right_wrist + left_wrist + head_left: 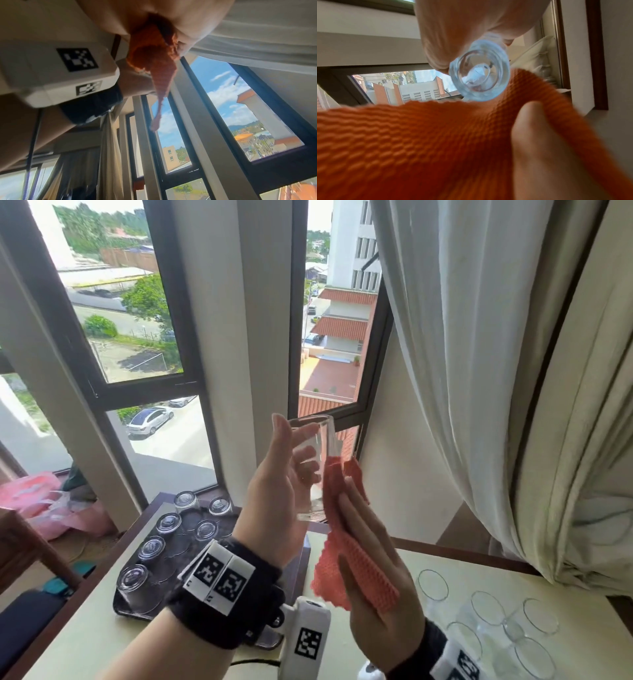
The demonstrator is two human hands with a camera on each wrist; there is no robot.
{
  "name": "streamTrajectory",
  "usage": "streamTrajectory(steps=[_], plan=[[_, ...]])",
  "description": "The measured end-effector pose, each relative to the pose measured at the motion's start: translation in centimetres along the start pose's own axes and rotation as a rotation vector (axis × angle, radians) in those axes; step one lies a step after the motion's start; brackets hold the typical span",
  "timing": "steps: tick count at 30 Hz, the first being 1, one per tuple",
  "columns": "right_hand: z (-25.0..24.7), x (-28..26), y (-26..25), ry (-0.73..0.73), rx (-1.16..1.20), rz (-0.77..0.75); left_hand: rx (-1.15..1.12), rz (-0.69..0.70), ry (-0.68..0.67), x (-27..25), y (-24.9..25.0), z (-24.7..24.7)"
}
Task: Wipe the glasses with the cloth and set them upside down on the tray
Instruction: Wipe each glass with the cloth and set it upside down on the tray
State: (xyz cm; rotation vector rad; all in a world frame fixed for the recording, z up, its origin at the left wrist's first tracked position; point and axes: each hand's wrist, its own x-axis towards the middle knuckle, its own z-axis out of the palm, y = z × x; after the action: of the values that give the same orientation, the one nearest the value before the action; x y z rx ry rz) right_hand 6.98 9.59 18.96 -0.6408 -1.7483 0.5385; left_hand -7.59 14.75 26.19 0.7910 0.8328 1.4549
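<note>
My left hand (pixel 294 446) holds a clear glass (pixel 322 440) up in front of the window, thumb on the near side and fingers curled round the far side. In the left wrist view the thick base of the glass (pixel 479 75) faces the camera. My right hand (pixel 356 508) holds an orange waffle cloth (pixel 356 573) and presses it against the right side of the glass. The cloth (pixel 419 135) fills the lower part of the left wrist view, and the cloth (pixel 150 56) is bunched in my right hand in the right wrist view. A dark tray (pixel 130 607) at the left carries several upside-down glasses (pixel 168 523).
Several upright glasses (pixel 479 628) stand on the pale table (pixel 102 638) at the lower right. A white curtain (pixel 496 371) hangs close on the right. Window frames rise behind the hands. Pink bags (pixel 41 494) lie at the far left.
</note>
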Motion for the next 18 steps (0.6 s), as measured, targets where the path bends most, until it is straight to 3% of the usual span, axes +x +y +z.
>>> streamTrajectory(steps=[5, 9, 12, 18], plan=[[-1.2, 4.4, -1.2, 0.135, -0.045, 0.186, 0.054, 0.042, 0.034, 0.1, -0.9, 0.9], [-1.2, 6.8, -1.1, 0.056, -0.093, 0.054, -0.064, -0.069, -0.003, -0.6, -0.8, 1.9], [-0.1, 5.0, 0.0, -0.013, -0.138, -0.056, -0.180, -0.175, -0.029, -0.7, -0.7, 1.5], [0.2, 0.2, 1.4, -0.029, -0.111, 0.024, -0.060, -0.128, 0.076, 0.5, -1.0, -0.6]])
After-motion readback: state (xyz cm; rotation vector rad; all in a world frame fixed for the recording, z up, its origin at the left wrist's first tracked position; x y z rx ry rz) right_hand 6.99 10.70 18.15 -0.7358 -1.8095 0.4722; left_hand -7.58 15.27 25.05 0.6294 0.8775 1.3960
